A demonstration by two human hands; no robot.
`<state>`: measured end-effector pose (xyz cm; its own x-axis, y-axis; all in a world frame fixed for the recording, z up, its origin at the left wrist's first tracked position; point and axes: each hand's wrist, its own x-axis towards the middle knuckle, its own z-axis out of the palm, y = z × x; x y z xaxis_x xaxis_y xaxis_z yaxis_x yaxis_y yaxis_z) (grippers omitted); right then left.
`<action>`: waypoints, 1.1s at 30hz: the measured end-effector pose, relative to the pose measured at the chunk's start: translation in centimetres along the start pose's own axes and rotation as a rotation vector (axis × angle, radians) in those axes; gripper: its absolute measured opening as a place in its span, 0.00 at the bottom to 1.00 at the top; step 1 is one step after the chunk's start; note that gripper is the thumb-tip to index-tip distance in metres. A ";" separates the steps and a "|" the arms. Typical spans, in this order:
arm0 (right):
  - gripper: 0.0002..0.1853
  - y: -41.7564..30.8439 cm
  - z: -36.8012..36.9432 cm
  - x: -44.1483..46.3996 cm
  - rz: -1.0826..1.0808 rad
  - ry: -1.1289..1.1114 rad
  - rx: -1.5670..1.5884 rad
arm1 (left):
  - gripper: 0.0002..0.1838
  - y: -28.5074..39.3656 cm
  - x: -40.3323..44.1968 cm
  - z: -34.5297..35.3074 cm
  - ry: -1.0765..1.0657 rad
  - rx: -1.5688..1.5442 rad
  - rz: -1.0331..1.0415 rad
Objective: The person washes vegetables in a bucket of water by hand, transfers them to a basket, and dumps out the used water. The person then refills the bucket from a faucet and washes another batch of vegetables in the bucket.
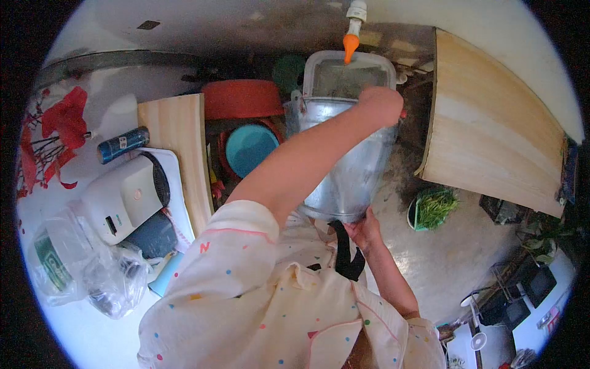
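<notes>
A shiny metal bucket is tilted, its base towards my body and its upper end at a grey, clear-sided basin by the wall. My left arm crosses over it. At the bucket's upper right edge my left hand is closed on it; its fingertips are hidden. My right hand grips the base from below, thumb upward. Above the basin hangs a white tap with an orange nozzle. Part of the bucket lies hidden behind my left forearm.
Left are a red tub, a blue basin, a wooden board and a white appliance among plastic bags. A wooden panel stands right, above a pot of green plants on the floor.
</notes>
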<state>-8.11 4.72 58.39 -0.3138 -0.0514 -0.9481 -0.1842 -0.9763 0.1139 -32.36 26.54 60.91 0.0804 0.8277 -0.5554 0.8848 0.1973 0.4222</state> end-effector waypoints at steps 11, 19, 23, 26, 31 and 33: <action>0.28 -0.6 -2.1 8.2 0.046 -0.073 -0.132 | 0.09 2.3 -13.8 -1.3 0.073 -0.117 0.085; 0.09 -10.9 10.9 -6.7 -0.026 -0.208 -1.612 | 0.08 -3.9 -20.1 7.7 0.268 0.103 0.385; 0.14 -15.0 17.7 -7.4 -0.681 -0.224 -1.335 | 0.10 -5.9 -21.0 11.2 0.239 0.074 0.374; 0.23 -18.1 23.9 -3.1 -1.200 -0.014 -1.470 | 0.12 -5.6 -21.2 12.4 0.331 0.035 0.386; 0.28 -18.7 30.4 1.3 -1.480 0.453 -1.920 | 0.13 -6.1 -20.2 14.2 0.404 -0.045 0.351; 0.26 -18.7 31.3 1.0 -1.380 0.554 -1.892 | 0.13 -6.5 -19.7 14.5 0.272 -0.044 0.293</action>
<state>-34.14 29.51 64.64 -0.5640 0.7987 -0.2097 0.8031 0.4715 -0.3642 -32.98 1.32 58.72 0.1972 0.9598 -0.1998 0.8216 -0.0506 0.5678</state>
